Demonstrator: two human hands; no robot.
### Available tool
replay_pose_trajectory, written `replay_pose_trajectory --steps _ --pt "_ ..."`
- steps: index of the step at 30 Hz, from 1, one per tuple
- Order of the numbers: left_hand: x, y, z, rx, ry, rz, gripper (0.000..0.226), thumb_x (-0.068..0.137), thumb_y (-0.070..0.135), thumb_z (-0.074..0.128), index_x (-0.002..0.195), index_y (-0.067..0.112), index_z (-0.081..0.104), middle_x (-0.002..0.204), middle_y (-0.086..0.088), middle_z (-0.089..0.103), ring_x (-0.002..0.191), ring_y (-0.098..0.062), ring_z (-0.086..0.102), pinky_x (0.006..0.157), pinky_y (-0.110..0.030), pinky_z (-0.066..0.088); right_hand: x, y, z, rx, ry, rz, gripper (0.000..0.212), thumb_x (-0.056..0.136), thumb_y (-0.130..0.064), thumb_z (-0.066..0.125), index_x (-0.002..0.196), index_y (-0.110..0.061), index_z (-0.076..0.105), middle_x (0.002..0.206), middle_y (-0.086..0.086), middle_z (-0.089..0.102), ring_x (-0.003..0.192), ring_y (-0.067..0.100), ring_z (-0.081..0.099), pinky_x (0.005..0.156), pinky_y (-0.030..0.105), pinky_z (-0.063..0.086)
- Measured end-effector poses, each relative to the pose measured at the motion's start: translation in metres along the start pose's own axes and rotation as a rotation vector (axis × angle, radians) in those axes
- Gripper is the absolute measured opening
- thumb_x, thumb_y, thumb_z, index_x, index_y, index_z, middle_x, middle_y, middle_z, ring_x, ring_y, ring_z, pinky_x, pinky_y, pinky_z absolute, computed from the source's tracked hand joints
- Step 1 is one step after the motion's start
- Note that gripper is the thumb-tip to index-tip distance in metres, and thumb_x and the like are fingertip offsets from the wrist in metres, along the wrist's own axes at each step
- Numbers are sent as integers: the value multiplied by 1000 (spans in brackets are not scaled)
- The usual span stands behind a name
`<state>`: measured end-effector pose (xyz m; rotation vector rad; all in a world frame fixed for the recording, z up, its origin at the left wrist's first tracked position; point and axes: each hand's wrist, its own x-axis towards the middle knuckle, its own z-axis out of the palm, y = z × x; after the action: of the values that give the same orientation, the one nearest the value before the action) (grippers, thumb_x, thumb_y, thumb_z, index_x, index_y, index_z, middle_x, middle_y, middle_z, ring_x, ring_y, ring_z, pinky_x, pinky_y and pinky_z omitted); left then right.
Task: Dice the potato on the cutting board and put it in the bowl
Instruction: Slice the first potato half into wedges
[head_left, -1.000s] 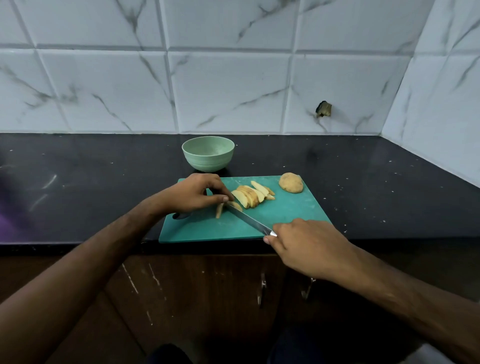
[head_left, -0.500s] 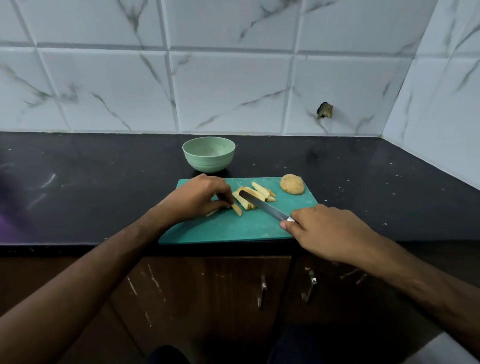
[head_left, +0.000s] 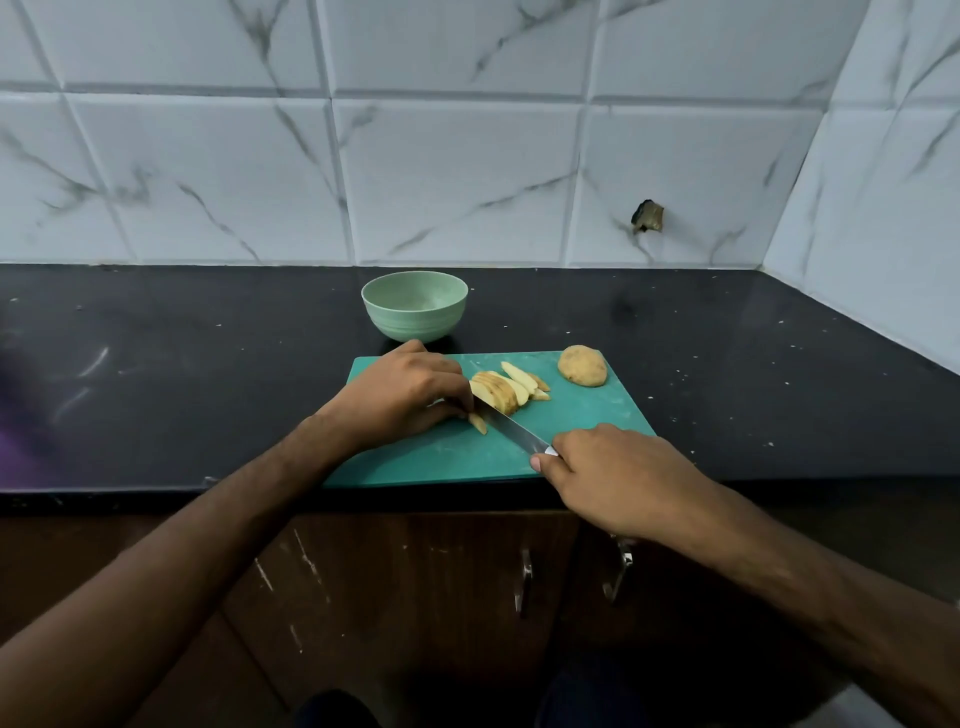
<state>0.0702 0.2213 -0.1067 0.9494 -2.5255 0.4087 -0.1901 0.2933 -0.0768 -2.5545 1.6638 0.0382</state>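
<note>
— Two hands at work on a teal cutting board (head_left: 587, 415) that lies at the front edge of a black desk (head_left: 208, 374). What is your right hand (head_left: 618, 478) doing?

— Your right hand has its fingers curled round the handle of a knife (head_left: 511, 428), with the handle hidden inside the fist. The blade runs up and to the left across the board, and its tip meets the near end of a fanned stack of potato slices (head_left: 498, 389).

— And the left hand (head_left: 410, 392)?

— Your left hand sits just left of the slices with its fingers curled down, the fingertips pressing at the stack beside the blade. One cut stick of potato (head_left: 478, 423) lies on the board just below those fingertips, touching the blade's left side.

— Where is the rest of the potato?

— A few more wedges (head_left: 524, 378) lie loose just right of the stack. An uncut potato half (head_left: 582, 366), skin side up, rests near the board's far right corner, well apart from the knife.

— And the bowl?

— A pale green bowl (head_left: 414, 305) stands upright on the desk just behind the board's far left corner, near your left hand; no potato shows inside it. White marbled wall tiles (head_left: 457, 176) rise behind, and brown cabinet doors (head_left: 415, 571) with metal handles sit below the desk.
</note>
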Motion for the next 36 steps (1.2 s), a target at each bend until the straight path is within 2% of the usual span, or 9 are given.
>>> replay_pose_trajectory --steps 7,11,15,20,23,27,33,36 --pt "-2 0 -1 -31 -5 12 5 92 21 72 94 25 72 93 13 68 88 -6 61 72 -30 37 -5 -3 -3 -9 -8 -18 39 107 -55 30 86 -27 49 81 -5 56 72 10 55 59 30 40" --pt "-2 1 2 -58 12 2 5 93 24 67 94 24 73 93 13 68 88 -7 61 71 -28 35 -8 -5 0 -23 5 -31 36 108 -52 30 88 -27 47 79 -6 53 69 8 51 55 29 32" --pt "-3 2 4 -85 22 -6 7 91 22 67 92 20 74 91 9 69 86 -8 61 72 -23 30 -7 -4 2 7 -15 -48 37 108 -52 32 82 -29 43 79 -5 54 69 10 53 55 28 33" --pt "-6 6 7 -141 62 -47 24 95 31 55 90 18 75 90 7 70 85 -11 62 75 -31 40 0 -3 2 82 -73 -45 40 107 -53 33 83 -25 47 80 -2 56 67 12 57 57 29 37" --pt "-9 7 8 -155 68 -67 25 95 32 55 89 18 75 90 7 70 84 -13 64 75 -36 44 7 -7 6 129 -81 -39 40 108 -52 33 83 -23 47 79 0 57 66 15 60 56 30 38" --pt "-10 8 7 -159 83 -84 26 94 34 55 89 18 75 90 6 70 82 -13 63 73 -36 45 10 -15 12 20 -12 -75 36 109 -48 33 89 -23 49 80 -3 55 71 11 55 60 32 39" --pt "-11 7 9 -153 100 -101 21 94 34 59 90 21 75 91 11 70 83 -8 62 73 -36 45 -13 2 14 -51 8 -89 36 109 -49 30 91 -24 48 77 -5 52 64 9 49 53 27 31" --pt "-11 3 11 -179 88 -133 6 92 27 70 91 24 74 92 14 69 86 -5 62 74 -40 46 -31 17 13 -72 -10 -48 37 108 -53 28 84 -28 42 78 -7 51 64 8 48 55 29 32"
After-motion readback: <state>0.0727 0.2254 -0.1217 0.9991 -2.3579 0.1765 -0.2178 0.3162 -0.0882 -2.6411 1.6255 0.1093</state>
